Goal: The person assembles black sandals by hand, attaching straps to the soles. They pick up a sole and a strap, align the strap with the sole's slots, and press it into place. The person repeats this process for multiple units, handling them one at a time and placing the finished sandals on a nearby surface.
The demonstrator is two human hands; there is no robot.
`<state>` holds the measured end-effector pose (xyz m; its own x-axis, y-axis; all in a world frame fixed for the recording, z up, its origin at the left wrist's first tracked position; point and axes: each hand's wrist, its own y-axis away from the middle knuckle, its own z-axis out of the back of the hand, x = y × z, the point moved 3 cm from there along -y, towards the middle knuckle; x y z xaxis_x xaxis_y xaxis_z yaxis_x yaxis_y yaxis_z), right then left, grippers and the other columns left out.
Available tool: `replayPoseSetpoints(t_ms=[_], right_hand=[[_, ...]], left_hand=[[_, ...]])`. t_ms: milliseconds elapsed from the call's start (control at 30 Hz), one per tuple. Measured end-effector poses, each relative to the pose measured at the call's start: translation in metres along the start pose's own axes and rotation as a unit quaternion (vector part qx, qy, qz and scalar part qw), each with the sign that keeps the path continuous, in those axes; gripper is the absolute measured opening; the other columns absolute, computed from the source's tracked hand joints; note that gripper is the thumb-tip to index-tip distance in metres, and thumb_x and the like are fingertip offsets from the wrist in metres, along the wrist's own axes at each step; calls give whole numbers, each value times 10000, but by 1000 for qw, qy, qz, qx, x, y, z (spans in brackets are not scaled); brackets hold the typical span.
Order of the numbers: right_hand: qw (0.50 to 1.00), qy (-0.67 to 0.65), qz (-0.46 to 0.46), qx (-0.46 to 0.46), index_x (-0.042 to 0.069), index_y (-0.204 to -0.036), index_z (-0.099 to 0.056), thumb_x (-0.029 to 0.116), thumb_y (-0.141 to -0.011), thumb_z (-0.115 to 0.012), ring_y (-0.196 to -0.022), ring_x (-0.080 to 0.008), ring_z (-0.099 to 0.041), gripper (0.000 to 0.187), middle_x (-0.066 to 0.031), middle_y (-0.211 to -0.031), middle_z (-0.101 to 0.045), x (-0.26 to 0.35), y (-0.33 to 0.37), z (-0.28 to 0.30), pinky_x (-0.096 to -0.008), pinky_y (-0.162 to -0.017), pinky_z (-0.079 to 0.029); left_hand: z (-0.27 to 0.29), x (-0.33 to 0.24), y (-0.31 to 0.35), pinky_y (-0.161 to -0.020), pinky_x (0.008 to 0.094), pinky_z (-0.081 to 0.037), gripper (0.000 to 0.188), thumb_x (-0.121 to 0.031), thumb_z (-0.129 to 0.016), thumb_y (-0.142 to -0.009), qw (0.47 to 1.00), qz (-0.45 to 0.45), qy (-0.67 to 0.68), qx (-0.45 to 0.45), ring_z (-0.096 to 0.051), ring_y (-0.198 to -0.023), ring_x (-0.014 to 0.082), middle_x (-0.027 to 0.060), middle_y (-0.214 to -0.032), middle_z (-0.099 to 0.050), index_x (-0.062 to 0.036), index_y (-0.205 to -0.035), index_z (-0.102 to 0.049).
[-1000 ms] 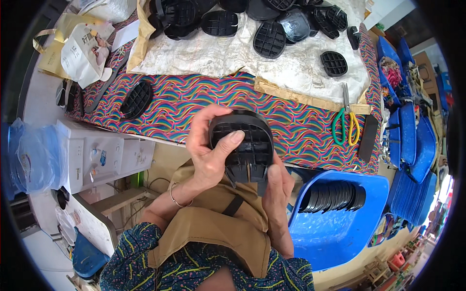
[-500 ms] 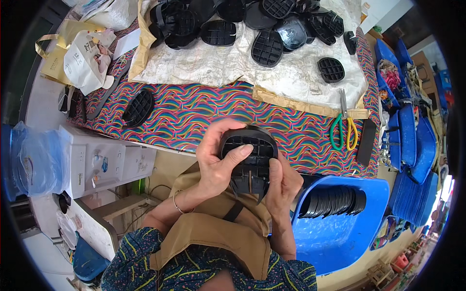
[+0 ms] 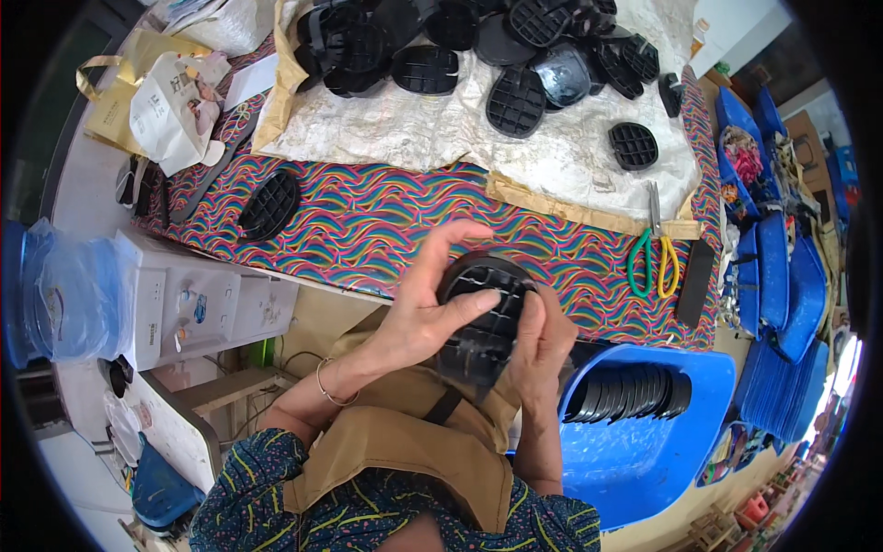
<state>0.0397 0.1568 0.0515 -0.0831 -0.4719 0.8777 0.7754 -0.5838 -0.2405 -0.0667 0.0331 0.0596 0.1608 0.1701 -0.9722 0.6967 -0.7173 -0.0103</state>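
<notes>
Over my lap I hold a black rubber piece, rounded like a shoe heel, its grid of ribs facing up; its near end is blurred. My left hand has its thumb pressed on the ribs, with the index finger lifted off the far rim. My right hand pinches the right edge, thumb on top and fingers curled beside it. A similar ribbed piece lies on the patterned tablecloth, left of my hands. Scissors with green and yellow handles lie to the right.
Many more black pieces lie on a white sheet across the table. A blue tub at my right holds a row of black pieces. Bags stand far left, above a water dispenser. A dark strip lies beside the scissors.
The piece has shifted slightly right and nearer me, both hands moving with it. My left index finger has come off the far rim and stretched out. The view has moved a little.
</notes>
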Motion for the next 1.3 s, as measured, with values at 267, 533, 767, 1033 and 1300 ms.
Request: replayPoseSetpoints(t_ms=[267, 533, 767, 1033, 1300], right_hand=[[956, -271, -103, -52, 1, -954, -705, 243, -1032, -525, -744, -47, -525, 312, 10, -833, -640, -8, -5, 16, -193, -676, -394], [998, -70, -7, 5, -74, -1069, -692, 235, -1007, -562, -746, -82, -536, 340, -29, -845, -654, 11, -12, 20, -235, -677, -414], [973, -208, -98, 5, -82, -1020, -699, 235, -1009, -554, -728, -75, -515, 348, -19, -819, -632, -17, -8, 15, -228, -650, -395], [982, -177, -65, -21, -75, -1080, -676, 252, -1022, -534, -829, -101, -582, 362, -63, -937, -680, -5, 2, 9, -261, -759, -460], [966, -237, -89, -58, -62, -1060, -688, 258, -1021, -523, -795, -104, -594, 361, -60, -923, -685, -9, 2, 4, -246, -725, -469]], left_hand=[[-8, -2, -8, -1083, 358, -381, 773, -267, -614, -944, 938, 43, 300, 170, -470, -1295, 203, 125, -1428, -445, -32, -1542, -184], [-2, 30, -11, -1108, 411, -371, 775, -418, -603, -932, 887, 196, 409, 87, -503, -1294, 265, 170, -1420, -497, 36, -1487, -310], [-5, 34, -4, -1113, 405, -363, 772, -421, -602, -933, 866, 197, 452, 85, -504, -1295, 259, 150, -1429, -490, 22, -1492, -307], [5, -5, -2, -1152, 398, -293, 727, -150, -583, -956, 969, 94, 170, 155, -382, -1395, 246, 143, -1508, -388, -9, -1549, -187], [-4, -8, 3, -1146, 385, -301, 845, -135, -667, -896, 947, 68, 281, 140, -377, -1393, 232, 159, -1507, -373, -31, -1562, -157]])
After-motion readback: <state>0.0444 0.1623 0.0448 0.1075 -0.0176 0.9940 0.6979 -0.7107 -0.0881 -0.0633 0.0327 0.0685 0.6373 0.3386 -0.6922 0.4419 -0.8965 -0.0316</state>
